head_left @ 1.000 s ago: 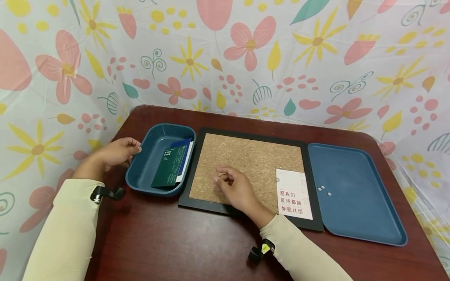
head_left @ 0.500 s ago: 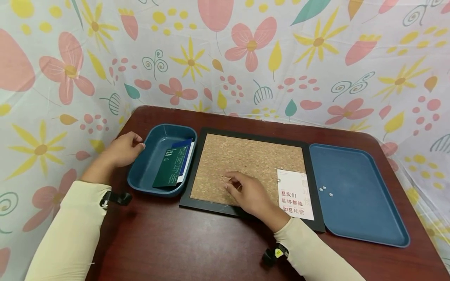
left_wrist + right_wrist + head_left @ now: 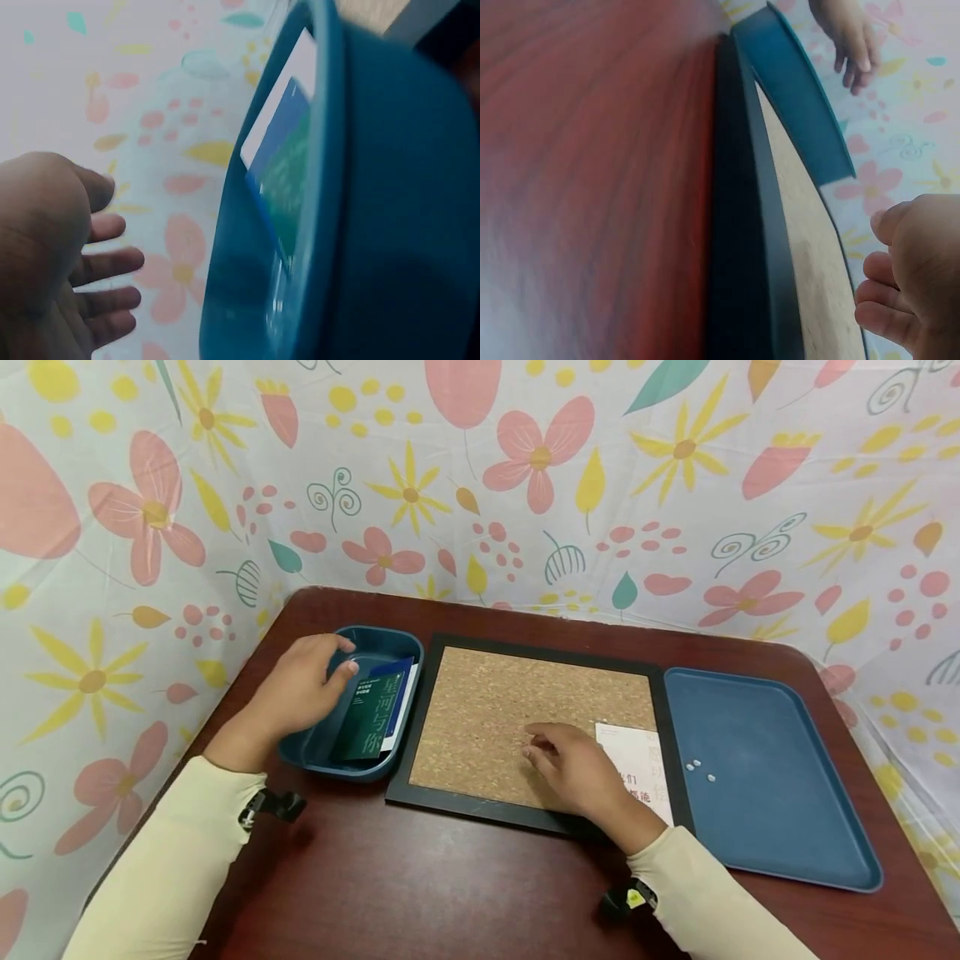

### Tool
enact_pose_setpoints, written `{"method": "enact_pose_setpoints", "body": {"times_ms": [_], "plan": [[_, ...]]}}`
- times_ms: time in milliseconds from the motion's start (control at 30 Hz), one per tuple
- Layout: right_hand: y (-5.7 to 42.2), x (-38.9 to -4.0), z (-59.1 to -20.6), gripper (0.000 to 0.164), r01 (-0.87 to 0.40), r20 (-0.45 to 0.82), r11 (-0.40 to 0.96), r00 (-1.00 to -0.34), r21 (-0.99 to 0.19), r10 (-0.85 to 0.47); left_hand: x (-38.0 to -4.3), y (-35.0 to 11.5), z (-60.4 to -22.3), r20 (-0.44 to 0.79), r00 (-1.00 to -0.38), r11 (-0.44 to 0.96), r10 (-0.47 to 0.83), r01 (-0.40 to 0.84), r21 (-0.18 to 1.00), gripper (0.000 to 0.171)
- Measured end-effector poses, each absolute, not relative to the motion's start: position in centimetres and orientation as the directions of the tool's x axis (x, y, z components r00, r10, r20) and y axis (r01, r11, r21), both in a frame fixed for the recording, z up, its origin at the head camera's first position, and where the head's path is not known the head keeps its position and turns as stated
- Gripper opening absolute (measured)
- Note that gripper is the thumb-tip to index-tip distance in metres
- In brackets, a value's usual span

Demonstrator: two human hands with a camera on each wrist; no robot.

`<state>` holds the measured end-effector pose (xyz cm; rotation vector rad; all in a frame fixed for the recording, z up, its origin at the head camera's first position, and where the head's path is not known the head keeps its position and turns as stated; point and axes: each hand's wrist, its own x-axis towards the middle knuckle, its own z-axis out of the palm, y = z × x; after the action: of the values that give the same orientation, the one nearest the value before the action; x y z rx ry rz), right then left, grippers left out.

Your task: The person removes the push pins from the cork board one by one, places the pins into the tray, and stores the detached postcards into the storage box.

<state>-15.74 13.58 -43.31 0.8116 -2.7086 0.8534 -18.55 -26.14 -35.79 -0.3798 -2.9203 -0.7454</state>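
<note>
My left hand (image 3: 296,693) hovers over the left side of a deep blue tray (image 3: 375,642), its fingers loosely bent and holding nothing. Inside that tray a dark green card (image 3: 371,722) with light lettering overlaps a blue card (image 3: 274,127) and a white edge. My right hand (image 3: 581,777) is over the right part of a black-framed cork board (image 3: 480,718). Its fingers curl loosely, and nothing shows between them in the right wrist view. A white card (image 3: 630,743) with red lettering lies on the board, partly hidden behind this hand.
A shallow blue tray (image 3: 772,760) lies right of the board, with a few small pale pieces (image 3: 711,778) near its left side. The dark red table (image 3: 450,885) meets a flower-patterned curtain (image 3: 465,485) at the back and left.
My left hand has moved from the deep tray's outer left rim to above its inside. The right hand has shifted right across the board, now covering part of the white card.
</note>
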Motion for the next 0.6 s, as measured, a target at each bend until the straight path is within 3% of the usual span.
{"method": "enact_pose_setpoints", "body": {"times_ms": [233, 600], "plan": [[16.4, -16.1, -42.9, 0.033, -0.535, 0.322, 0.73, -0.844, -0.427, -0.43, -16.7, -22.9, -35.7, 0.253, -0.863, 0.753, 0.438, 0.505, 0.422, 0.039], [20.1, -16.3, -42.9, 0.036, -0.467, 0.256, 0.807, -0.882, -0.362, -0.395, -14.1, -18.6, -36.2, 0.298, -0.716, 0.64, 0.632, 0.698, 0.32, 0.049]]}}
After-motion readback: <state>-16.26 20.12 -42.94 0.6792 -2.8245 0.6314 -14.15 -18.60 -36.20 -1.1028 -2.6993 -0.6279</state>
